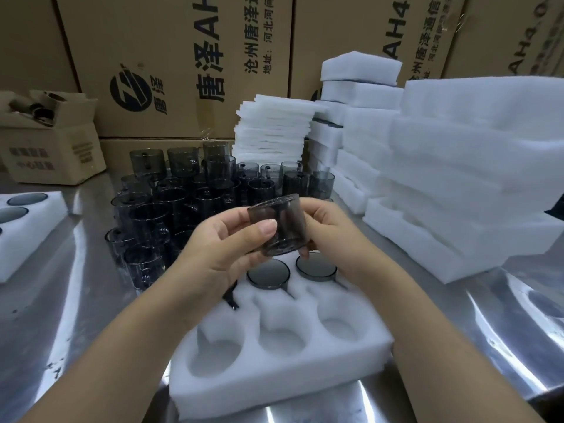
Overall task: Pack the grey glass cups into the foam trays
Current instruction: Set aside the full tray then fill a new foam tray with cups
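Your left hand [219,248] and right hand [329,227] pinch a grey glass cup [279,228], tilted, above the foam tray [274,377].

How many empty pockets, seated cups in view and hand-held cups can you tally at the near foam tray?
Empty pockets: 3
Seated cups in view: 2
Hand-held cup: 1
Total: 6
The left hand hides a far corner of the foam tray.

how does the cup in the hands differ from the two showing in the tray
The held cup is in the air, tilted, gripped by the left hand and right hand. The packed cups sit sunk in the foam tray, only round ends showing. Both are grey glass.
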